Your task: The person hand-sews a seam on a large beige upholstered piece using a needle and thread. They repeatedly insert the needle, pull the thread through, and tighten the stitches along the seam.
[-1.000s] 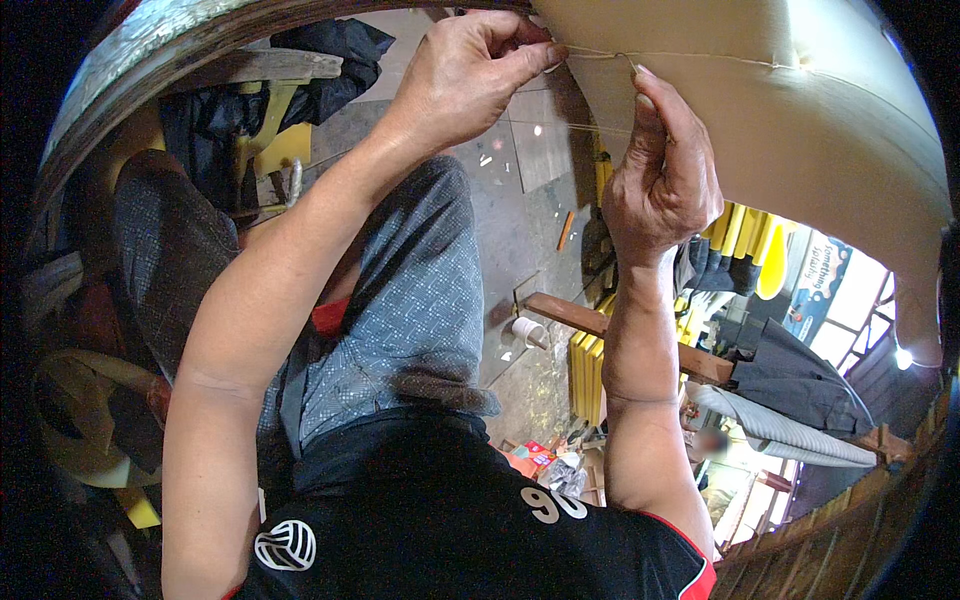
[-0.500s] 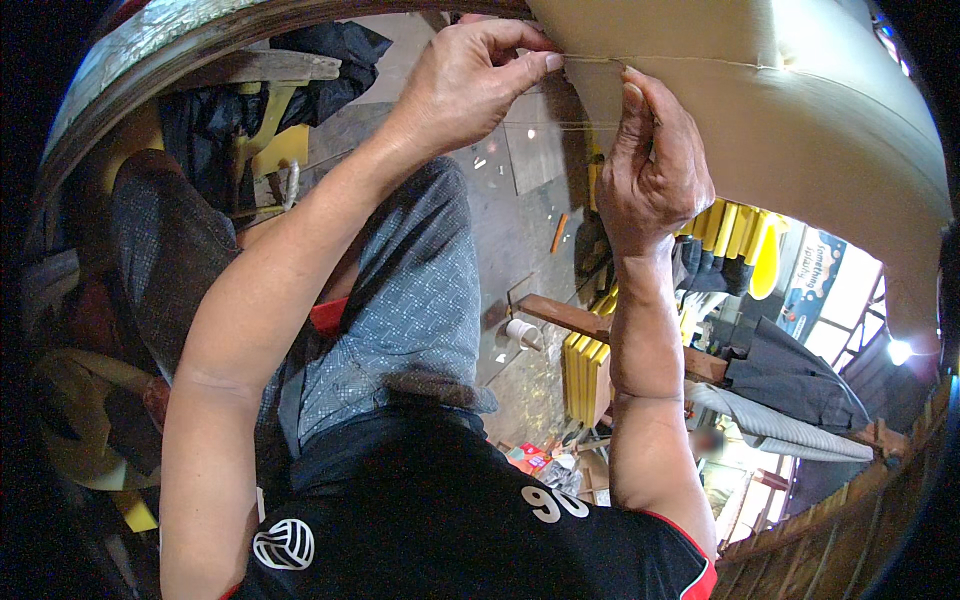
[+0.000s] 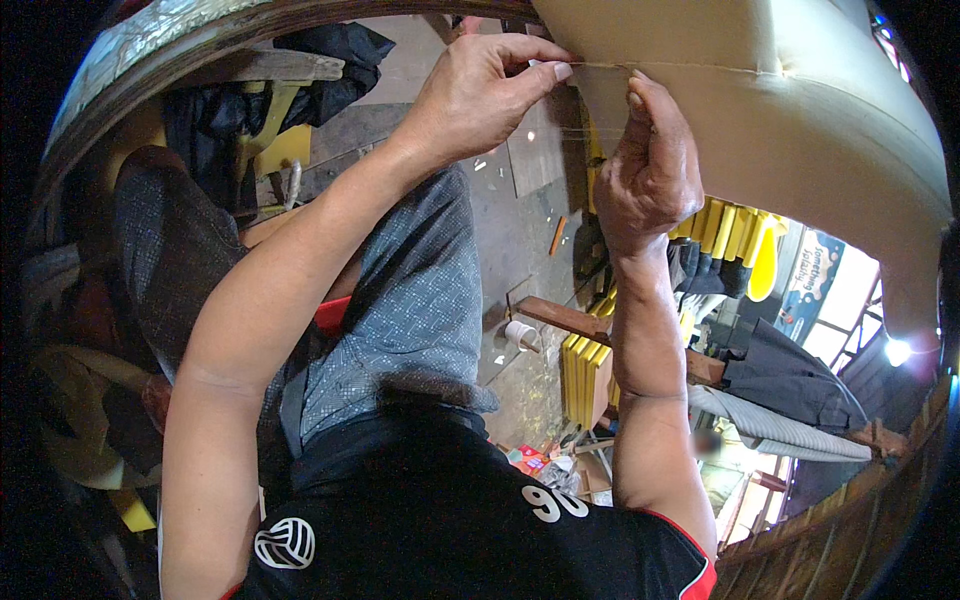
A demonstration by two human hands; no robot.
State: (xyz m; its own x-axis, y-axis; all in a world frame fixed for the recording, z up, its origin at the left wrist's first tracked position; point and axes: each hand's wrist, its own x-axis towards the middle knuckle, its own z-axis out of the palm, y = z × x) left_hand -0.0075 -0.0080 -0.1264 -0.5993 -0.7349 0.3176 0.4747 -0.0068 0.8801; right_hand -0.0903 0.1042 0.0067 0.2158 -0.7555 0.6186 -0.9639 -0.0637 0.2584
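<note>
A pale beige padded cover fills the upper right, with a seam running across it. At the seam's left end, my left hand is closed, thumb and forefinger pinching the fabric edge. My right hand is raised just below the seam, its thumb and forefinger pressed together near the cloth. Whatever lies between those fingertips is too small to make out. A thin thread stretches leftward from beside the right hand, across the gap between both hands.
A curved wooden edge arches along the top left. Below are my knees in patterned grey trousers. On the floor lie an orange stick and a white spool beside a wooden bar. Yellow-edged panels stand at the right.
My right hand has tilted slightly, and its fingertips have shifted a little along the seam. My left hand keeps its pinch, moved slightly right and down in the picture.
</note>
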